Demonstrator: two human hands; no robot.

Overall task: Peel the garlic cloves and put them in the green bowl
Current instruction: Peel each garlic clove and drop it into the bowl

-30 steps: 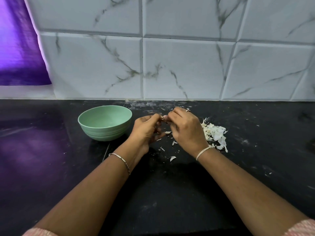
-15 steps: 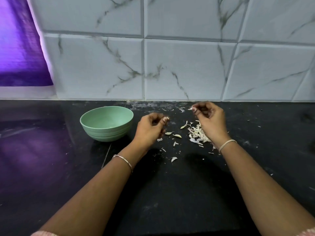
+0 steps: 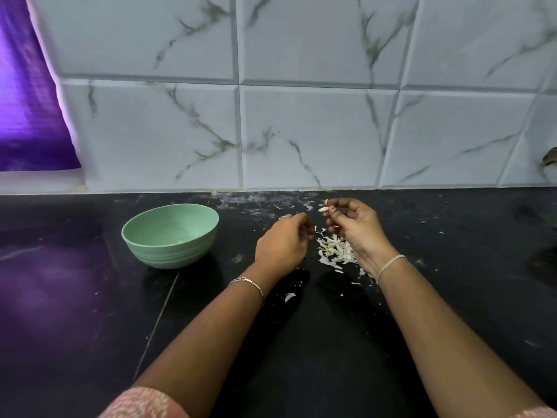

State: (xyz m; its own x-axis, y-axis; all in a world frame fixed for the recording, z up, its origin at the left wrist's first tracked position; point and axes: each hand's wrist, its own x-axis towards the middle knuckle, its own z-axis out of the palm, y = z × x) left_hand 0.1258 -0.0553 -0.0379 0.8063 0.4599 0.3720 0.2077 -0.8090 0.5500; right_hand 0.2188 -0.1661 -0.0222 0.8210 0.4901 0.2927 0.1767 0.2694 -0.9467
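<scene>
Right grip (image 3: 358, 233) lifted off the tabletop (image 3: 301, 342), palm turned inward, thumb and fingertips pinching a small garlic clove (image 3: 323, 209): pale, smooth, tapered to a point, jutting left from that grip. Thin pale thread band (image 3: 390, 263) round its wrist.

Left grip (image 3: 283, 242) just left of the right one, apart from it, back of the hand upward, fingers curled under; impossible to tell whether anything sits inside. Slim metal ring (image 3: 284, 217) on one finger, fine chain bracelet (image 3: 247, 282) at the wrist, pink patterned sleeve (image 3: 144, 402) lower down the arm.

Directly beneath the right grip, and partly hidden by it, a loose heap of papery white garlic skins (image 3: 334, 250), curled and flaky. One curved flake (image 3: 290, 296) lying alone, nearer than the left grip.

Well left of the left grip, the green bowl (image 3: 168, 254): round, matte, ribbed low on its outer wall, upright, with a tiny pale bit on its inner floor.

Tabletop black, glossy stone, dusted with crumbs. Beyond both grips, bevelled grey-veined marble-look tiles (image 3: 301, 131); far left, shiny purple cloth (image 3: 24, 101).
</scene>
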